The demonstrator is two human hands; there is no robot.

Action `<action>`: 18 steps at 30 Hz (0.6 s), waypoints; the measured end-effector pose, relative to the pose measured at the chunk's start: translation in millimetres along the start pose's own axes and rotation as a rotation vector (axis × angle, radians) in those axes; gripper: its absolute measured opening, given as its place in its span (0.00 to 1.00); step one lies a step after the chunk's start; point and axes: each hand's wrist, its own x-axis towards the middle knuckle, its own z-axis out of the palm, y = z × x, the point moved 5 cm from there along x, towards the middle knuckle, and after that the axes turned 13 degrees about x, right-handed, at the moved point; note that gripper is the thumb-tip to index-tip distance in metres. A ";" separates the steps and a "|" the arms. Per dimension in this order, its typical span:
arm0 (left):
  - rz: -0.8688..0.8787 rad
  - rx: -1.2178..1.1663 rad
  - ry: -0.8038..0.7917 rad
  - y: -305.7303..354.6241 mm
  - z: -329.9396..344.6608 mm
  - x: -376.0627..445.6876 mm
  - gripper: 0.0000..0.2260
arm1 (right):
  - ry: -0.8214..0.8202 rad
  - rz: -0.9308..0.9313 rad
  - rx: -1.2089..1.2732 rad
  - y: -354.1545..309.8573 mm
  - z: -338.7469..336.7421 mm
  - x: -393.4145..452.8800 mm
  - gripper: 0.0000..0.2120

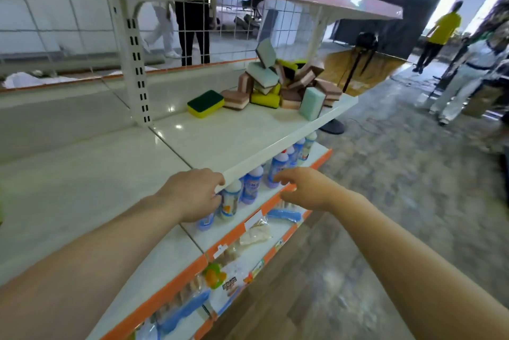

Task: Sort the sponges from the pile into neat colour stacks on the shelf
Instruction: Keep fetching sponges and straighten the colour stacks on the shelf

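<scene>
Both hands empty: left hand loosely curled at shelf edge, right hand fingers apart; sponge pile well beyond

On the white shelf, a jumbled pile of sponges sits at its far end with one yellow-green sponge lying just beside the pile, while at the shelf's near front edge the left hand rests and the right hand hovers empty.
</scene>
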 end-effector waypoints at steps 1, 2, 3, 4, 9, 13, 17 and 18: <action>0.012 0.002 0.006 0.2 -1.8 12.5 0.18 | 0.003 0.013 -0.001 5.8 -5.6 8.4 0.19; 0.024 0.004 0.008 0.1 -3.3 25.4 0.18 | 0.010 0.027 -0.002 10.8 -12.0 16.6 0.18; 0.037 0.005 0.007 0.0 -5.4 38.7 0.19 | 0.019 0.046 0.000 15.9 -18.9 24.9 0.18; 0.051 0.006 0.005 -0.5 -7.8 52.3 0.19 | 0.028 0.060 0.005 20.7 -26.1 33.1 0.18; 0.085 0.006 0.010 -1.5 -17.3 115.4 0.19 | 0.078 0.084 0.015 46.8 -54.9 73.2 0.20; 0.110 0.009 0.031 3.3 -20.5 152.5 0.18 | 0.112 0.118 0.037 70.7 -68.2 97.7 0.20; 0.112 -0.005 0.038 11.5 -22.2 184.1 0.18 | 0.130 0.120 0.022 91.6 -81.0 117.1 0.18; 0.114 -0.004 0.040 14.3 -22.3 192.0 0.18 | 0.137 0.123 0.023 97.4 -85.4 122.1 0.18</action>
